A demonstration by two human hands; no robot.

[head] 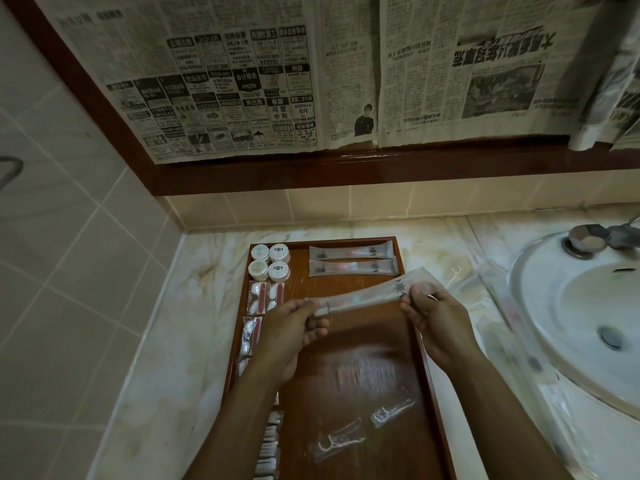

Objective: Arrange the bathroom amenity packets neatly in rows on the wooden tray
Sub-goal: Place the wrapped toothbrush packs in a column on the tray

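A long translucent toothbrush packet (372, 294) hangs above the wooden tray (349, 344). My left hand (291, 332) pinches its near-left end and my right hand (434, 322) pinches its right end. Two matching toothbrush packets (351, 260) lie in rows at the tray's far right. Several round white jars (270, 262) sit at the far left corner. Cotton packets (265, 298) run down the tray's left edge, partly hidden by my left arm. Two floss-pick packets (363, 427) lie loose on the tray's near part.
A white sink (575, 306) with a metal tap (588, 239) stands to the right. A loose floss pick (455, 273) lies on the marble counter (180, 341) between tray and sink. Newspaper covers the mirror above. Tiled wall on the left.
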